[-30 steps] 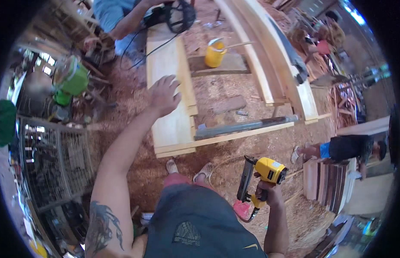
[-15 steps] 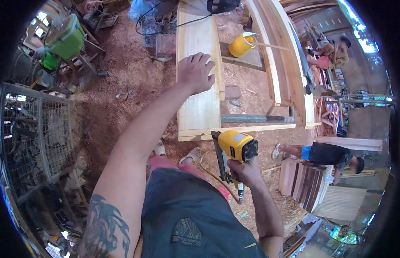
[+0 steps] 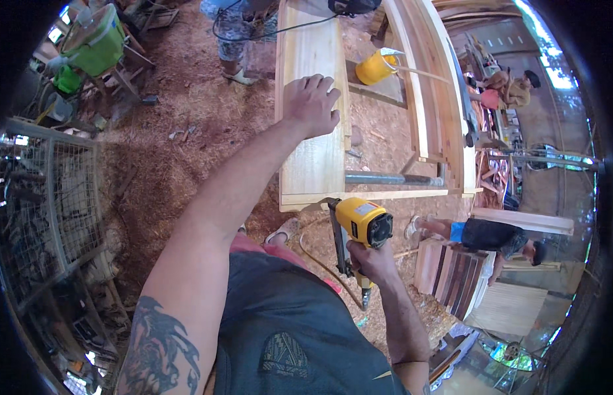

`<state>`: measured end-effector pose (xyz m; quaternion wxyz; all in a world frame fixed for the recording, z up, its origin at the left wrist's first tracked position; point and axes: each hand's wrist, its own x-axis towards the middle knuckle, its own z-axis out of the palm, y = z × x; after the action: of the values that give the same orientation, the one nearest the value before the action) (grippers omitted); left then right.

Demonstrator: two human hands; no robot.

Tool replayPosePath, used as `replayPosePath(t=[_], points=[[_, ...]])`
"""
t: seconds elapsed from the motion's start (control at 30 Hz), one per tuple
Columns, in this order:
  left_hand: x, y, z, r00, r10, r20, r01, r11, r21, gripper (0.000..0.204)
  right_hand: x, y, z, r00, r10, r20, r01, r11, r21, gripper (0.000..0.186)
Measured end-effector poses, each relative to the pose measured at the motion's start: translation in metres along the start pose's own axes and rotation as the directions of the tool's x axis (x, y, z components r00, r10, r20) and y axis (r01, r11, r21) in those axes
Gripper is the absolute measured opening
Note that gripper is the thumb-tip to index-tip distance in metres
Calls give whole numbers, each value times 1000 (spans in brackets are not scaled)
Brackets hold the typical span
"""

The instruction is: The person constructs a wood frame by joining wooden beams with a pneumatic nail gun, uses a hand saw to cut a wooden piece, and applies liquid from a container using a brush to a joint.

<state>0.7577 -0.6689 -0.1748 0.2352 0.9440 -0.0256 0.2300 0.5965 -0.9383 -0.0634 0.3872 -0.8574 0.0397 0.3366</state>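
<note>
My left hand (image 3: 311, 105) lies palm down on a wide, pale wooden plank (image 3: 313, 161), its fingers spread. My right hand (image 3: 372, 260) is wrapped round the grip of a yellow and black nail gun (image 3: 359, 217) with an air hose (image 3: 326, 276) at its base. The gun's nose is at the plank's near end, by a thin wooden strip (image 3: 392, 195) that runs across to the right. Whether the nose touches the wood, I cannot tell.
Long boards (image 3: 438, 92) form a frame on the right, with a metal pipe (image 3: 392, 179) across it. A yellow container (image 3: 375, 68) stands between. At the far end is another person's leg (image 3: 232, 49). A person (image 3: 494, 236) bends by stacked planks (image 3: 448, 273). Wire mesh (image 3: 56, 197) stands left.
The nail gun has shifted slightly left along the plank's end. My left hand stays on the plank. At the far end, the other person's leg and shoe have come into clearer view.
</note>
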Motion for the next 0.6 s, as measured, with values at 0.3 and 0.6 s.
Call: replayPosePath(t=[0.3, 0.6], points=[[1, 2, -1, 1000, -4, 23, 4, 1000, 5, 43, 0, 4, 1, 999, -10, -33, 10, 1000, 11, 14], [1, 5, -8, 998, -18, 66, 16, 999, 37, 43, -4, -16, 4, 1000, -19, -17, 17, 994, -112, 37]])
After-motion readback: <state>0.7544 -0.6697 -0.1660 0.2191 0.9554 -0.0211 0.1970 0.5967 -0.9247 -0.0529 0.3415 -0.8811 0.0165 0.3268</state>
